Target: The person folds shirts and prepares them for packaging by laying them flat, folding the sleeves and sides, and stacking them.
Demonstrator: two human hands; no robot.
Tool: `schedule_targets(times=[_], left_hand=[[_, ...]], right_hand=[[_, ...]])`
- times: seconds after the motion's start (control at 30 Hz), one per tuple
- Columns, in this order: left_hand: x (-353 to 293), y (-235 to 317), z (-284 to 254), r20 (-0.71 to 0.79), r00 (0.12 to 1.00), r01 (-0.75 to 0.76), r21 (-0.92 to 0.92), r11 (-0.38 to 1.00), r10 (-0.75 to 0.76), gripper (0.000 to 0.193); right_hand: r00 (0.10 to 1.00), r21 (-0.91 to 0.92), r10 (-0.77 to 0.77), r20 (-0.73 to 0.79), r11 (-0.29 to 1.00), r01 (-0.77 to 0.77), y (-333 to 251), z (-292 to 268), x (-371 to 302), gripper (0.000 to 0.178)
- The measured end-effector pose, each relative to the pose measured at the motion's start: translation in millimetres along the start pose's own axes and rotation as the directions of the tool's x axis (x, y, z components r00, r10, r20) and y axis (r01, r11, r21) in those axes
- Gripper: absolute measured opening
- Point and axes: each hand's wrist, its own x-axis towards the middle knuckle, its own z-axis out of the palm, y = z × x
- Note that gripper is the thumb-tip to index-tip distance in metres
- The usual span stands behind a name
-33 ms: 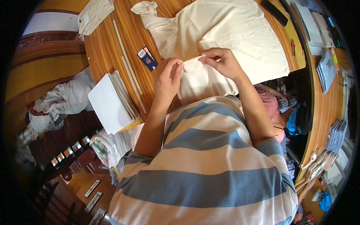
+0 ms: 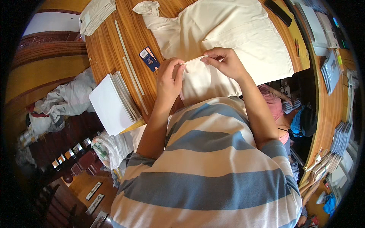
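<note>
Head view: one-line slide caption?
Left hand and right hand pinch cream cloth that lies spread across a wood-grain table.

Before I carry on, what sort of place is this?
Probably a small garment workroom, perhaps inside a home: cream cloth is spread over a wooden table, what looks like folded blue cloth is stacked at far right, and another person in pink is nearby.

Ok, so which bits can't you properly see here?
All in the head view:
Cream cloth: its far end is cut off by the picture's top edge.
The bits pinched by the left hand and right hand: hidden by their grip.
Person in pink: partly hidden behind the right forearm.
Thin reddish object: too small to identify.
</note>
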Motion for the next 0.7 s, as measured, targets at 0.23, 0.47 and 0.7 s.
schedule_targets(times=[0.23,0.47,0.7], left_hand=[[-8.1,-4.5,-0.6,-0.016,0.996,0.093,-0.036,0.995,-0.093,0.016],[-7.9,-1.3,-2.8,-0.014,0.992,0.125,-0.102,0.987,-0.127,0.017],[-7.8,-1.4,-3.8,-0.012,0.995,0.102,-0.079,0.992,-0.104,0.017]], right_hand=[[0.999,-0.063,-0.013,0.029,0.998,0.015,-10.2,-3.0,1.7,0.024],[0.999,-0.023,-0.003,0.049,1.000,0.004,-15.2,-3.7,2.4,0.024],[0.999,-0.033,0.001,0.047,0.999,0.001,-18.4,-4.7,2.0,0.024]])
